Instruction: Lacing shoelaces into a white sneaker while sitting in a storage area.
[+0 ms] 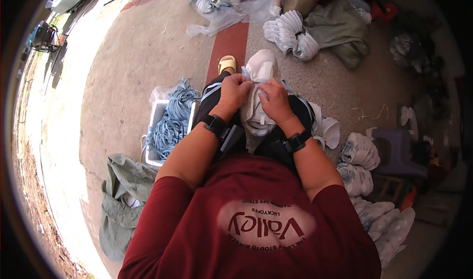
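We have a white shoe between our knees, its rounded toe pointing away from us and its opening toward our body, and both our hands meet at its upper. Our left hand is on the left edge of the shoe, thumb and forefinger pinched together on a light blue lace that pokes out past the fingertips. Our right hand is at the right edge of the shoe, fingers curled inward with the tips close together; we cannot tell whether they grip a lace or the shoe's own edge. We wear a dark band on each wrist. To the left of the shoe, a white box stands on the ground, heaped with blue laces. Farther left of the shoe and nearer to us lies a crumpled grey-green cloth. Just beyond the shoe, on its left, we see a yellow slipper on a foot. Well beyond the shoe, to its right, a tied white bundle rests against an olive cloth. Right of the shoe, white stacks lie near a purple stool.
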Action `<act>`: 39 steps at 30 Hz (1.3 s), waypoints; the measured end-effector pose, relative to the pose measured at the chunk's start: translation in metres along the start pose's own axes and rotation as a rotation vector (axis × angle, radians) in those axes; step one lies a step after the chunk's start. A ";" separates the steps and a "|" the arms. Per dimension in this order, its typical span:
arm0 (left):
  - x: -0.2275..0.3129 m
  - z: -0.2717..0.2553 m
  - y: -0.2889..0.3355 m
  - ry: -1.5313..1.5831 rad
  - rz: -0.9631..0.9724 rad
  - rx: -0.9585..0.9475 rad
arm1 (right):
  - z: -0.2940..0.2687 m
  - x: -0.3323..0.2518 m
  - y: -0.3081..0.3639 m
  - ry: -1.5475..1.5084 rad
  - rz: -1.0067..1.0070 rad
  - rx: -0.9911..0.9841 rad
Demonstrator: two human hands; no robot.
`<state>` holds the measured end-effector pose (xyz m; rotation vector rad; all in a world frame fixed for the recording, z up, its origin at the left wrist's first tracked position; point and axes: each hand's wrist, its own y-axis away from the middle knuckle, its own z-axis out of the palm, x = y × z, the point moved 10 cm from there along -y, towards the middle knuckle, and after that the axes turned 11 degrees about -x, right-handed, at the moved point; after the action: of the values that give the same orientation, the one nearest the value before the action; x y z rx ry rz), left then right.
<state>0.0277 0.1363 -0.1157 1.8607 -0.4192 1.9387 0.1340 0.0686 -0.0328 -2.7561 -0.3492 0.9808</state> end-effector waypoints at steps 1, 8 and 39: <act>0.003 -0.001 0.000 -0.109 0.012 0.014 | 0.001 0.002 0.000 -0.003 0.008 -0.013; 0.045 0.013 0.003 -0.740 0.125 0.060 | 0.001 0.007 0.000 0.001 0.026 -0.004; 0.023 0.004 0.020 -0.411 0.040 -0.005 | -0.013 -0.066 0.015 0.372 -0.185 -0.164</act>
<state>0.0209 0.1190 -0.0912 2.2641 -0.5860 1.5682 0.0947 0.0340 0.0122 -2.9037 -0.6297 0.3997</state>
